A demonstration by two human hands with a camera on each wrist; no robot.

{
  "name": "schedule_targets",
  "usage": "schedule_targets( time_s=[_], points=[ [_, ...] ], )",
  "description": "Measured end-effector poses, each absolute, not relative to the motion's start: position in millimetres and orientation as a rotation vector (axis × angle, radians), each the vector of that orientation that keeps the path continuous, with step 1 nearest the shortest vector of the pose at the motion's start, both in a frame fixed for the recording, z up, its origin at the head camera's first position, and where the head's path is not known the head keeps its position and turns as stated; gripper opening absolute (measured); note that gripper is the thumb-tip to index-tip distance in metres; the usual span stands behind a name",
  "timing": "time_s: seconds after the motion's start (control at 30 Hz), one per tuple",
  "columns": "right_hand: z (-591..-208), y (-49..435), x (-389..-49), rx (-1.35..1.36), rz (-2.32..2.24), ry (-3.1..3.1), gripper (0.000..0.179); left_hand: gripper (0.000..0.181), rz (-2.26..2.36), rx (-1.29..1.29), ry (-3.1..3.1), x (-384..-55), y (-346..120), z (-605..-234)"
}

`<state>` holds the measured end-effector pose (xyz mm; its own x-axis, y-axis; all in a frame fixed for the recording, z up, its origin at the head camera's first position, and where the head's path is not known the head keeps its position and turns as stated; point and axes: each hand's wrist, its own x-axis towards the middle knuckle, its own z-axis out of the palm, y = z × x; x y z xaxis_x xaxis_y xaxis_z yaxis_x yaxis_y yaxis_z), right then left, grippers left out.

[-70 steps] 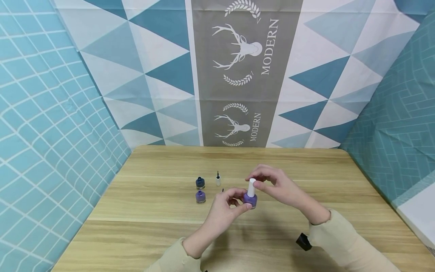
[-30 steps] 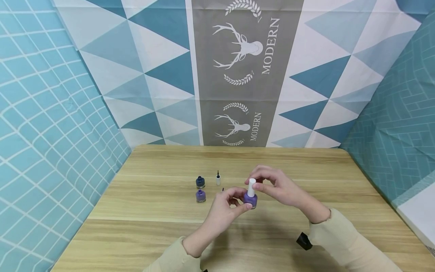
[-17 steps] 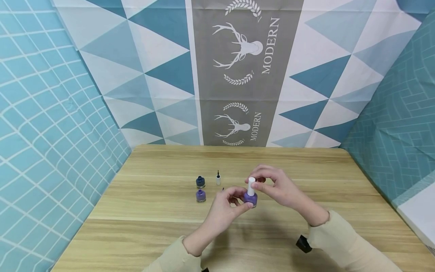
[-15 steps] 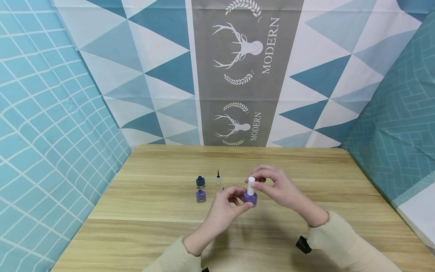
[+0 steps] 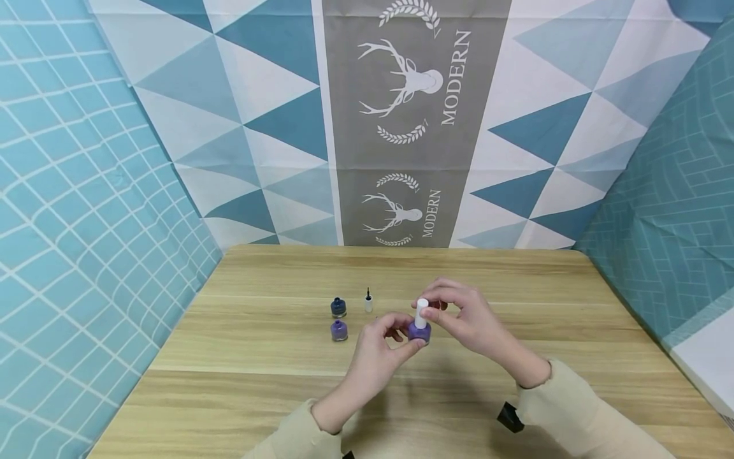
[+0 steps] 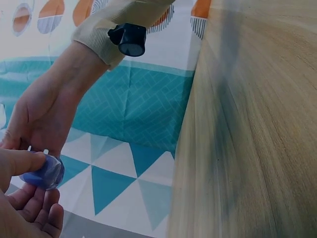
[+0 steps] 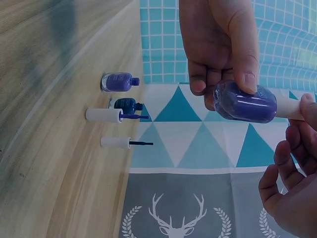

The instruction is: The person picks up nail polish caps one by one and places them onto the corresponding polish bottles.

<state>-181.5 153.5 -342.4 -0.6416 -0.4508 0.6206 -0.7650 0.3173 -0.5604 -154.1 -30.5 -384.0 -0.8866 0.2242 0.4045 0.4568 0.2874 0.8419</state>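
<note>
My left hand holds a purple nail polish bottle above the table, thumb on one side and fingers on the other. The thumb and fingers of my right hand pinch its white cap, which sits on the bottle's neck. In the right wrist view the glass bottle lies sideways in the picture, with the cap joined to it. Seen from the left wrist, the bottle's base shows beyond my thumb, and the cap is mostly hidden.
Left of my hands stand an uncapped dark blue bottle and an uncapped purple bottle. Beside them a white cap stands with its dark brush up. Another cap with a purple brush appears in the right wrist view.
Both hands have drifted slightly left, carrying the capped bottle with them. My right fingers stay on the cap. The bottles and caps on the table have not moved.
</note>
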Motion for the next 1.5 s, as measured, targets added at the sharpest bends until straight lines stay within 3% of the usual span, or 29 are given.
schedule_targets(
  time_s=[0.63,0.8,1.0,1.5],
  points=[
    [-337.4,164.3,-190.4,1.234,1.332,-2.316,0.022,0.027,-1.580,-0.661,-2.321,-156.0,-29.1,-385.6],
    [-333.8,167.0,-190.5,1.244,1.355,-2.332,0.020,0.038,-1.567,-0.708,-2.297,-155.5,-30.7,-384.9],
    [-332.2,174.1,-193.3,1.228,1.311,-2.326,0.021,0.053,-1.561,-0.696,-2.305,-154.1,-39.6,-379.3],
    [-325.2,197.0,-195.5,1.031,1.237,-2.436,0.018,0.060,-1.408,-0.640,-2.273,-157.4,-78.0,-371.5]
  ],
)
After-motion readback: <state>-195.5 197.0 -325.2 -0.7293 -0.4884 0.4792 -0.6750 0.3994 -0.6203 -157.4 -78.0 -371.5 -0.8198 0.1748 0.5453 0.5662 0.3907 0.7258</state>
